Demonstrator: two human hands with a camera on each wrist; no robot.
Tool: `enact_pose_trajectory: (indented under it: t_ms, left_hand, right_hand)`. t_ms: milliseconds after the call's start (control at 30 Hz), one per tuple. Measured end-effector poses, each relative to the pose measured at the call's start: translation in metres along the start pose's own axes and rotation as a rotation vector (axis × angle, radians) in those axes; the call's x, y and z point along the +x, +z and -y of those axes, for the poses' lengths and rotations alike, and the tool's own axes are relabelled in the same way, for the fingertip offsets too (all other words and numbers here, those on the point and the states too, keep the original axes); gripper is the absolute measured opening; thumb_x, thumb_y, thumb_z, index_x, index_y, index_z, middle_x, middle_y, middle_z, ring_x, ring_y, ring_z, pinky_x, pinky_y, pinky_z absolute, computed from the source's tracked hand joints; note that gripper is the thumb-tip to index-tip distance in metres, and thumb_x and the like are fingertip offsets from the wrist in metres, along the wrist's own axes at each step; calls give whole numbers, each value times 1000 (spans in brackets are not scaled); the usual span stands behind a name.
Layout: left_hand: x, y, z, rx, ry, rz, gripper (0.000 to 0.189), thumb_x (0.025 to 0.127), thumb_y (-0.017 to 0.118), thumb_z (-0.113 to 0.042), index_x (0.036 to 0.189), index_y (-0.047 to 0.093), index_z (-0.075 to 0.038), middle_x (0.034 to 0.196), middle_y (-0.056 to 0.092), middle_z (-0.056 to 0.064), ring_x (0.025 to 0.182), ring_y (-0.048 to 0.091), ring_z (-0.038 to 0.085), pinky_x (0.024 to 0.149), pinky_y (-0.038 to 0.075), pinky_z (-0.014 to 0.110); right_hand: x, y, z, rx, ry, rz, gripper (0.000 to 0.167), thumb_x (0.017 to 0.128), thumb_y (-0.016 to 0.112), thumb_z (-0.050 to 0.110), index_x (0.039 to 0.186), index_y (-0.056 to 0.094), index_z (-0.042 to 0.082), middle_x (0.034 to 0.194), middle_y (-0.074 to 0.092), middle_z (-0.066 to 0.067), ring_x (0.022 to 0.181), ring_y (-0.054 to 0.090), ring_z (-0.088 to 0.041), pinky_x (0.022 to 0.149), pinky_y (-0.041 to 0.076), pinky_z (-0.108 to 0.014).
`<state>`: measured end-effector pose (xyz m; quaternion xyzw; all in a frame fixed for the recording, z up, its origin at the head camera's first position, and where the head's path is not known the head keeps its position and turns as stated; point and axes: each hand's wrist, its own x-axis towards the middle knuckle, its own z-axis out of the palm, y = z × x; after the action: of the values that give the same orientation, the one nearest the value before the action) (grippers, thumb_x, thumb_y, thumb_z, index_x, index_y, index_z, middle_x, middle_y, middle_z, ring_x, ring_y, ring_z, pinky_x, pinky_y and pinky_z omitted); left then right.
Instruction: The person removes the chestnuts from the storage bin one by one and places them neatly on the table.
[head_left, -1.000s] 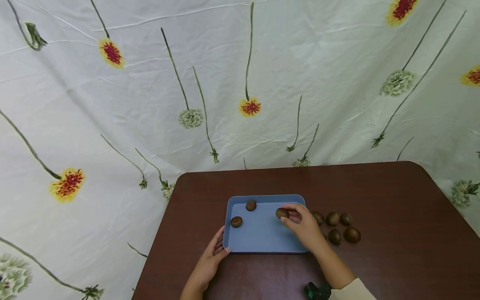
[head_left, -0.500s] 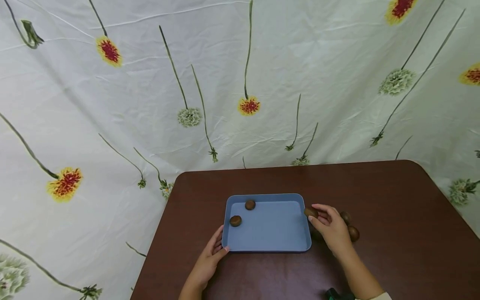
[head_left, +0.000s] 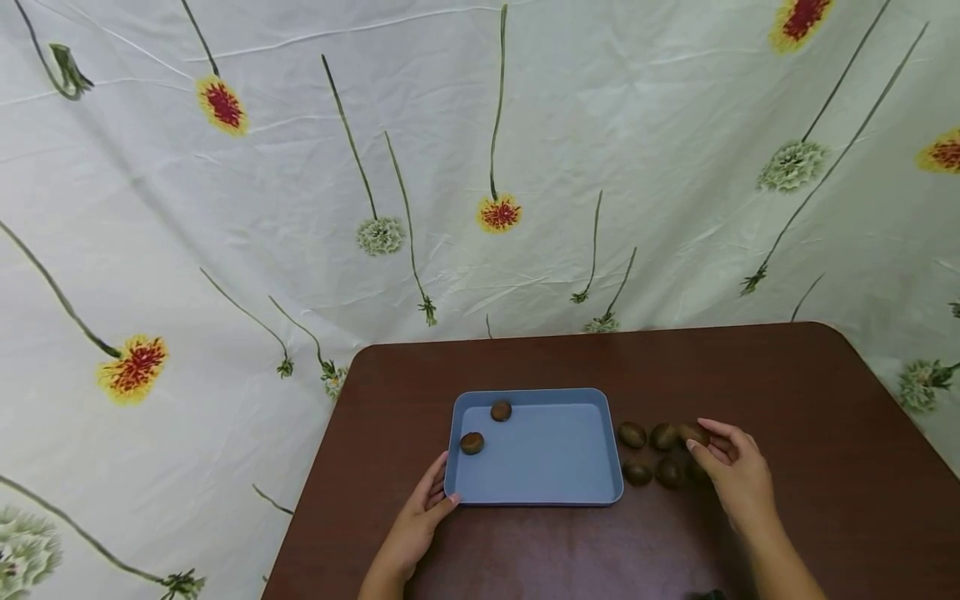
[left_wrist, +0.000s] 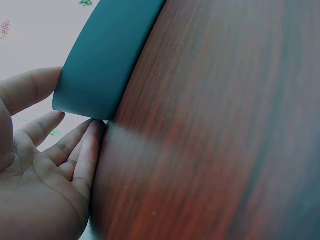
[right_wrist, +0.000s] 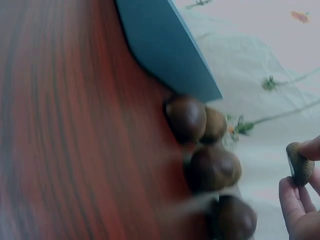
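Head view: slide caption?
Left hand holds a blue tray; right hand pinches a round brown object beside it.

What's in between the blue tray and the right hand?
In the head view, several round brown things lie between the blue tray and the right hand.

The tray point(head_left: 540, 462) presents a smooth, matt surface resembling moulded plastic, uniform in finish across its floor and outer wall. The tabletop point(head_left: 787, 408) has a smooth wood-grain face with a soft gloss and diffuse reflections; the backdrop point(head_left: 675, 125) is printed cloth, creased and largely matt. The loose nut-like pieces point(right_wrist: 190, 120) have smooth shells with a low sheen, whereas the held piece point(right_wrist: 302, 169) appears duller and faintly textured.
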<state>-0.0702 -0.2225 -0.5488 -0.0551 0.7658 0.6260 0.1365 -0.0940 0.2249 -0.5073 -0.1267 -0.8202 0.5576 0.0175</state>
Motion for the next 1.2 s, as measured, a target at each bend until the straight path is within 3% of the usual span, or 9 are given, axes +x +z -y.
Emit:
enact_pose_trajectory:
  t_ms: [300,633,733,867,1100,1200]
  left_hand:
    - [0,0,1,-1,1,6,71,101,63,-26,162,25,-26,164,30,16,148,33,39,121,22,61]
    - [1,-1,2,10,4,3,71,101,63,-26,161,25,-26,163,31,15,147,35,39,120,24,60]
    - [1,-1,2,9,3,5,71,101,63,-27,161,25,-27,164,31,15,147,35,38,120,24,60]
    - [1,0,2,11,8,0,71,101,63,-26,161,26,-27,164,31,14,147,35,37,120,25,58]
    - [1,1,2,8,10,-12,71,100,64,-25,161,27,-27,163,33,13,146,37,36,120,25,57]
    - [1,1,2,7,7,-9,71,101,63,-25,161,27,-27,163,33,13,146,37,36,120,25,57]
  right_hand:
    - [2,-22,-22,-30,69,-50,64,98,67,40,146,48,3,146,35,-13,95,45,19,79,45,0]
    - [7,-36,-42,-95,141,2,70,98,64,45,150,42,4,152,36,-25,101,46,8,74,46,-2]
    - [9,-39,-45,-106,158,11,70,99,64,45,151,41,3,151,37,-28,112,58,-12,73,48,-4]
    - [11,-41,-50,-109,198,21,72,99,62,47,152,40,3,154,34,-30,135,46,-43,71,50,-8]
    - [9,-45,-54,-183,181,50,72,99,60,49,150,41,1,152,33,-33,131,49,-49,83,59,-34]
    - [9,-44,-55,-218,161,40,68,100,60,45,148,45,0,149,32,-33,127,52,-48,77,58,-30]
